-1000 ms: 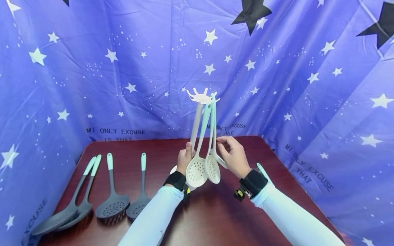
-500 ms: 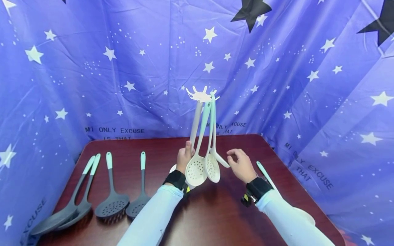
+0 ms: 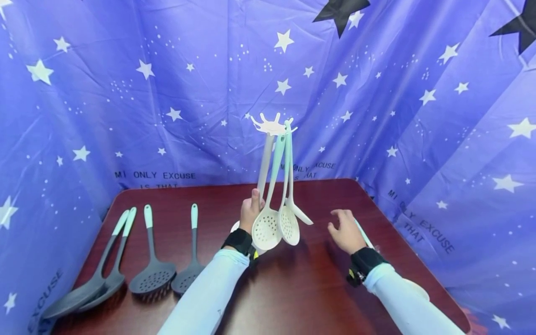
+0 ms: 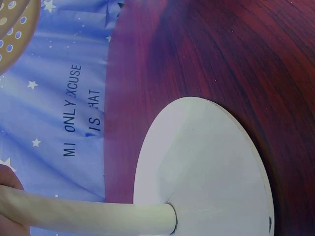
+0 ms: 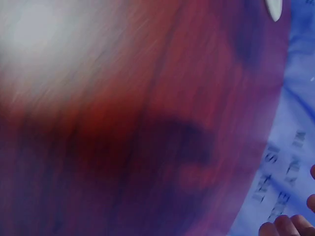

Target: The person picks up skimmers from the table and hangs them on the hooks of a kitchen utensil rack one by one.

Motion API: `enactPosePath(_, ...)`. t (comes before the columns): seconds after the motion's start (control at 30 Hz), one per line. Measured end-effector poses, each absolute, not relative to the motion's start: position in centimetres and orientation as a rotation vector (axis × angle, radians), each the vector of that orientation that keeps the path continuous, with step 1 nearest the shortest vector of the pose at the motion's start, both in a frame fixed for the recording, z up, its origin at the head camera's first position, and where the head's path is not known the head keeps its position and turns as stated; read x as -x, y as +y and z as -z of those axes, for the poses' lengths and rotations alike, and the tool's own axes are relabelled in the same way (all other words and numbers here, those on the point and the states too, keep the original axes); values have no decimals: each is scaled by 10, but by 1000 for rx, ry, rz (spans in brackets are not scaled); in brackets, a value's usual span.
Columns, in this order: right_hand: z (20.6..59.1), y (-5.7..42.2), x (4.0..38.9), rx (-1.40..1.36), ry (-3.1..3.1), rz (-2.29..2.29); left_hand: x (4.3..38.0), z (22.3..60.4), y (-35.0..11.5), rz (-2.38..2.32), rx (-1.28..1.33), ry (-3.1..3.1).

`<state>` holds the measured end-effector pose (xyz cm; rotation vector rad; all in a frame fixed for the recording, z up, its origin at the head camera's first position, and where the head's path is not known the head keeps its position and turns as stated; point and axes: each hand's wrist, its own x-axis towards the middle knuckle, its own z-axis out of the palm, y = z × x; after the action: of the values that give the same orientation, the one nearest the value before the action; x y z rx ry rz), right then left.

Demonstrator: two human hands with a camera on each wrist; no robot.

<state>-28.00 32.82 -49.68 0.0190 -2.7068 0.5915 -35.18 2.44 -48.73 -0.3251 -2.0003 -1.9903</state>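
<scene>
My left hand [image 3: 250,214] grips the pale pole [image 3: 265,165] of a utensil stand with a white hooked top [image 3: 270,125]. In the left wrist view the stand's round white base [image 4: 202,142] rests on the table. From the hooks hang a white skimmer [image 3: 266,230] with a mint handle, a smaller slotted spoon [image 3: 289,226] and a utensil with a bent white head [image 3: 302,215]. My right hand [image 3: 348,232] holds nothing, fingers loosely bent, beside the mint handle [image 3: 363,232] of a white-headed utensil [image 3: 417,288], partly hidden by my forearm.
Along the left of the brown table [image 3: 310,298] lie grey utensils with mint handles: two overlapping ones, the front one a ladle-like piece [image 3: 75,298], then a perforated skimmer [image 3: 153,278] and another skimmer [image 3: 187,278]. A star-patterned blue cloth [image 3: 209,93] hangs behind.
My right hand has moved away from the bent-headed utensil, right and slightly down, to the mint handle on the right. My left hand keeps its grip on the pole.
</scene>
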Motion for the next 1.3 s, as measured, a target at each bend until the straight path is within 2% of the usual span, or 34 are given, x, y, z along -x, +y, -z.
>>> enactPosePath(0.3, 497, 394, 262, 104, -2811, -454, 352, 486, 24, 1987, 318, -1999)
enactPosePath(0.6, 503, 430, 255, 159, -3023, -307, 354, 482, 20, 2005, 301, -1989)
enactPosePath(1.13, 504, 445, 247, 307, -3172, -266, 357, 486, 21, 1996, 297, -1990)
enactPosePath(1.3, 510, 450, 249, 274, -3151, -257, 358, 484, 20, 2010, 321, -1990)
